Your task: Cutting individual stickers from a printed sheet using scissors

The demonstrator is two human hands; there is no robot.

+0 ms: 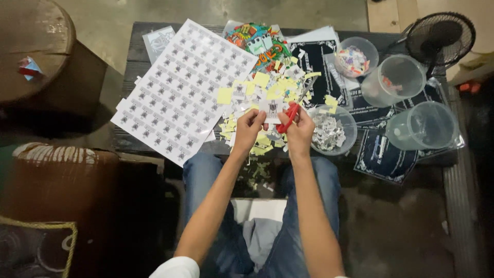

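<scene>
Red-handled scissors (289, 117) are gripped in the right hand (300, 135), blades angled up and away. The left hand (249, 128) pinches a small printed white card (271, 108) between both hands, at the blades. Yellow and white paper scraps (267, 87) lie just beyond the hands. A printed sticker sheet (180, 92) lies left of the left hand; a clear bowl of cut pieces (332, 131) sits just right of the right hand.

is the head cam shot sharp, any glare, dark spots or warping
Head view: light falls brightest on the sticker sheet, which looks washed out; the floor around the jeans is dim and murky. Soft glare sits on the clear plastic cups. The left hand and right hand with red scissors look slightly soft. Wide-angle bending bows the table edges.
</scene>
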